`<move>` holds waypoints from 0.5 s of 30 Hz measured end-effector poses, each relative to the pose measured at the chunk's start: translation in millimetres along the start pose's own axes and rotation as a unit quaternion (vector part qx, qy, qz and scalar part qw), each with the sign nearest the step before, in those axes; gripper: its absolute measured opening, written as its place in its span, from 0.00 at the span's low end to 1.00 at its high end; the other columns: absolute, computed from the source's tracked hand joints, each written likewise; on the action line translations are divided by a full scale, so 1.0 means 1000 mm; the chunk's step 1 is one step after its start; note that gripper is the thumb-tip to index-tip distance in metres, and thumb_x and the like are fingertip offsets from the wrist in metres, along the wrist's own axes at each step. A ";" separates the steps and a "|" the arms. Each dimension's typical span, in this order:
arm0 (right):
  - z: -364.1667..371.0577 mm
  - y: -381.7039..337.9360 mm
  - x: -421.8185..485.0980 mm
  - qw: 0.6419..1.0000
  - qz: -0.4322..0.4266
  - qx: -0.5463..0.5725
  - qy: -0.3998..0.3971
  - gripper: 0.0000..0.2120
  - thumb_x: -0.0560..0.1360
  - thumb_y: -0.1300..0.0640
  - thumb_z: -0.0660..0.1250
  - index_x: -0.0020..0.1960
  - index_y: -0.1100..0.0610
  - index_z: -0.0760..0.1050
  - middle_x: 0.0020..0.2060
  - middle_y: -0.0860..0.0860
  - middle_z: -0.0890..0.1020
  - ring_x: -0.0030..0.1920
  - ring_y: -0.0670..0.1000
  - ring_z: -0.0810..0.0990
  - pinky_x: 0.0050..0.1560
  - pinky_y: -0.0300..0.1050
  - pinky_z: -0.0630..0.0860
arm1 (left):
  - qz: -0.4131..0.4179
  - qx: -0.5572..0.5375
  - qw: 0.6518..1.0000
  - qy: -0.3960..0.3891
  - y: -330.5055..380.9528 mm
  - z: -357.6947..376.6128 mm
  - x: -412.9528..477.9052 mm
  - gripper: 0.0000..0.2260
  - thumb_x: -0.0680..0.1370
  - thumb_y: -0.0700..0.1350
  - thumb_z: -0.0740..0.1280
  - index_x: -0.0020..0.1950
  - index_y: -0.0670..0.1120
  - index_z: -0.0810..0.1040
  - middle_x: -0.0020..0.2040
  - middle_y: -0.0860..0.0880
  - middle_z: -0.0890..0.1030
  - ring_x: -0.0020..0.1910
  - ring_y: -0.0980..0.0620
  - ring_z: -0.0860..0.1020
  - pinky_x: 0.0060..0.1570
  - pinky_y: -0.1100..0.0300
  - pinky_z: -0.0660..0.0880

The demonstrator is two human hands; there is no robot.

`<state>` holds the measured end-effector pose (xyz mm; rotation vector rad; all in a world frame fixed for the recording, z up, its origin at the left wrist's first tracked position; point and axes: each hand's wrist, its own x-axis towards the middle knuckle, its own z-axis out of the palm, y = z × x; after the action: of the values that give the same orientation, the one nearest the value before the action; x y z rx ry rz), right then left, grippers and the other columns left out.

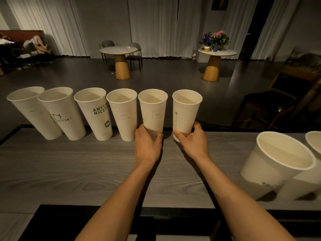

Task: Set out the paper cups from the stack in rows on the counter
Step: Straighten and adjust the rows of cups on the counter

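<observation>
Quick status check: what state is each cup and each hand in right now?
Four leftmost cups: upright, empty, untouched.
Fifth cup: upright in the row, left hand grips its base.
Sixth cup: upright, right hand grips its base.
Near-right cup: upright, untouched.
Right-edge cup: upright, partly out of frame.

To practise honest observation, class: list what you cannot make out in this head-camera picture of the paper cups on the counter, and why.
Head view:
- Base of the fifth tall white paper cup from the left: covered by the left hand.
- Lower part of the sixth tall white paper cup: covered by the right hand; its vertical print is too small.
- Far-right white paper cup: cut off by the frame edge.
</observation>
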<state>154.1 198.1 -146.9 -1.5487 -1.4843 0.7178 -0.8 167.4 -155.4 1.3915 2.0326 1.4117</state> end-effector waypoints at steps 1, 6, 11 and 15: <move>0.000 0.001 -0.001 1.000 0.003 -0.004 -0.001 0.34 0.70 0.41 0.78 0.70 0.52 0.70 0.60 0.52 0.83 0.58 0.53 0.83 0.55 0.52 0.81 | -0.005 0.007 1.000 -0.004 -0.001 0.000 0.000 0.29 0.76 0.48 0.77 0.73 0.43 0.71 0.67 0.44 0.77 0.68 0.45 0.76 0.69 0.49 0.75; 0.004 0.007 -0.004 0.999 0.040 -0.026 -0.011 0.39 0.66 0.39 0.80 0.68 0.56 0.71 0.57 0.54 0.84 0.56 0.54 0.84 0.52 0.49 0.82 | -0.019 0.028 0.999 -0.022 0.000 -0.002 0.000 0.31 0.73 0.49 0.80 0.72 0.43 0.72 0.66 0.43 0.77 0.67 0.45 0.76 0.68 0.49 0.76; -0.001 0.001 -0.018 0.994 0.074 -0.073 -0.028 0.48 0.69 0.42 0.79 0.78 0.61 0.59 0.64 0.58 0.79 0.63 0.58 0.80 0.59 0.53 0.80 | -0.032 0.067 0.996 -0.043 0.002 -0.010 -0.011 0.38 0.73 0.50 0.80 0.75 0.38 0.68 0.70 0.40 0.74 0.72 0.42 0.73 0.72 0.45 0.73; -0.008 0.000 -0.051 0.991 0.073 -0.104 -0.052 0.36 0.72 0.47 0.77 0.74 0.57 0.66 0.60 0.54 0.81 0.61 0.56 0.81 0.61 0.53 0.80 | -0.030 0.084 0.994 -0.057 0.005 -0.022 -0.040 0.38 0.74 0.51 0.79 0.77 0.38 0.66 0.72 0.39 0.72 0.73 0.42 0.71 0.73 0.47 0.71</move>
<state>154.2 146.8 -150.4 -1.8163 -1.5756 0.7576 6.6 122.5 -151.2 1.4292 2.1400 1.1323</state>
